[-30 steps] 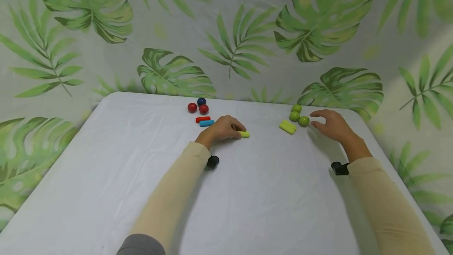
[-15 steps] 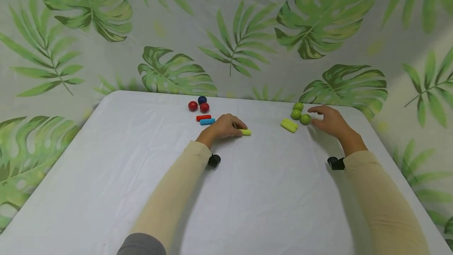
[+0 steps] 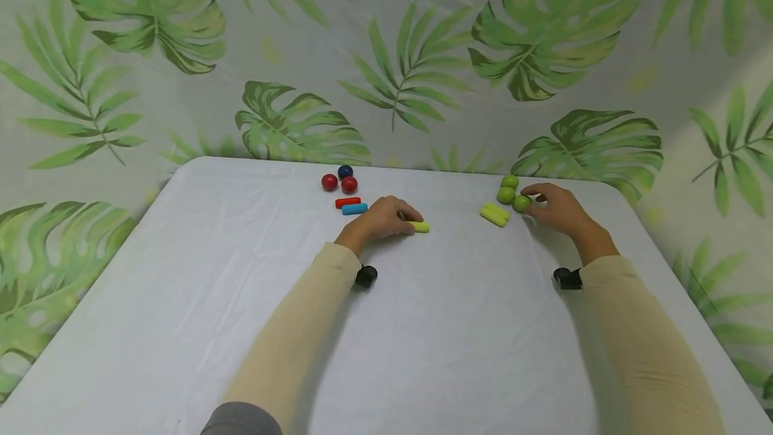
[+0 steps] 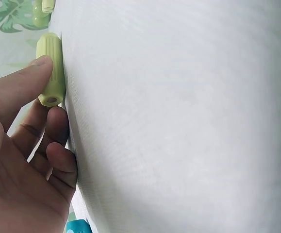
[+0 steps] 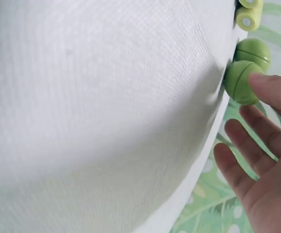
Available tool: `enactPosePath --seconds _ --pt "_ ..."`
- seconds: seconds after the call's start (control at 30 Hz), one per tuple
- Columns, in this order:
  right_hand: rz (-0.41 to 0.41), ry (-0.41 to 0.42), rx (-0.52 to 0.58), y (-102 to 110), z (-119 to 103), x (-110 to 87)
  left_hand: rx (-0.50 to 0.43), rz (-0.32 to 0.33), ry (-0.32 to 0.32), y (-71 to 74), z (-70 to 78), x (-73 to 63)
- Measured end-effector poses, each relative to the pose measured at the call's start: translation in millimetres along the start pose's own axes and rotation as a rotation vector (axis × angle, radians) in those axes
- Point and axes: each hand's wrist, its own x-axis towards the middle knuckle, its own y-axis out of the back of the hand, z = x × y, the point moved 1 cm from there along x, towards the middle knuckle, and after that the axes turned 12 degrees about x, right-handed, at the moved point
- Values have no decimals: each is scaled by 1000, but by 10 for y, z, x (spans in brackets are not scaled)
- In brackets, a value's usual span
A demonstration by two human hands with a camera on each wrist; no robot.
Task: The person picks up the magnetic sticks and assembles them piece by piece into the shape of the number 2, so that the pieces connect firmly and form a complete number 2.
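My left hand (image 3: pixel 385 217) pinches a short yellow-green ridged rod (image 4: pixel 56 75) between thumb and fingers, low over the tabletop. The rod's near end shows a small round recess. My right hand (image 3: pixel 558 210) has its thumb and index finger at a green ball (image 5: pixel 238 82), the closest of three in a cluster; its other fingers are spread loosely. Behind that ball sits a second green ball (image 5: pixel 256 51), touching it in the right wrist view. Left of the cluster, two more yellow-green rods (image 3: pixel 494 214) lie side by side.
Two red balls (image 3: pixel 329 182) and a dark blue ball (image 3: pixel 345 172) are grouped at the back left of the white table (image 3: pixel 459 314). In front of them lie a red rod (image 3: pixel 347 203) and a blue rod (image 3: pixel 354 209). A leaf-patterned cloth (image 3: pixel 410 45) hangs behind.
My right hand has moved left to the nearest green ball, and its thumb and index finger have closed in on it. The left hand keeps its rod almost still.
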Motion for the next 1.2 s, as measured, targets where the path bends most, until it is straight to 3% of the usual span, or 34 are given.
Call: enactPosePath --seconds 0.53,0.83,1.2 --pt "53 9 15 -46 70 32 39 17 4 15 41 -11" --pt "26 58 -85 -29 45 -45 60 25 -14 32 20 5" --pt "-4 38 4 -4 -1 -118 79 19 -11 0 -17 22"
